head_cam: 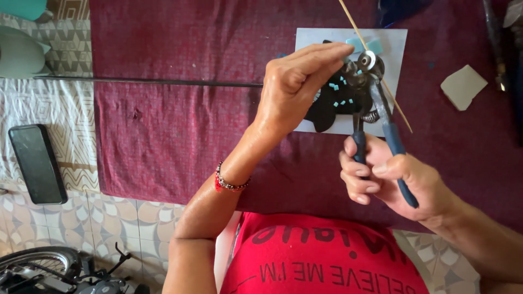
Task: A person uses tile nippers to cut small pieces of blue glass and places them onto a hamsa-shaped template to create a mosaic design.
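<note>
Your right hand (pixel 389 177) grips the blue handles of the nippers (pixel 376 103), whose wheeled head sits over the white board (pixel 392 43). Your left hand (pixel 297 84) reaches to that head, fingertips at a turquoise tile (pixel 360 44). On the board lies a black shape (pixel 327 109) with turquoise chips. A thin stick (pixel 376 65) crosses the board diagonally; a maroon cloth (pixel 174 109) lies beneath the board.

Blue-handled nippers (pixel 378 117) and a small turquoise tile piece (pixel 364 45), raised above a grey board (pixel 392 49)

The nippers stand nearly upright, round metal cutting wheels at the top, blue handles splayed downward, a coil spring showing between them; the right hand (pixel 389 179) wraps both handles; the left hand (pixel 297 87) reaches from the left, fingertips meeting the turquoise piece at the wheels; beneath lies the grey board, bearing a black shape dotted with turquoise chips (pixel 339 100).
</note>
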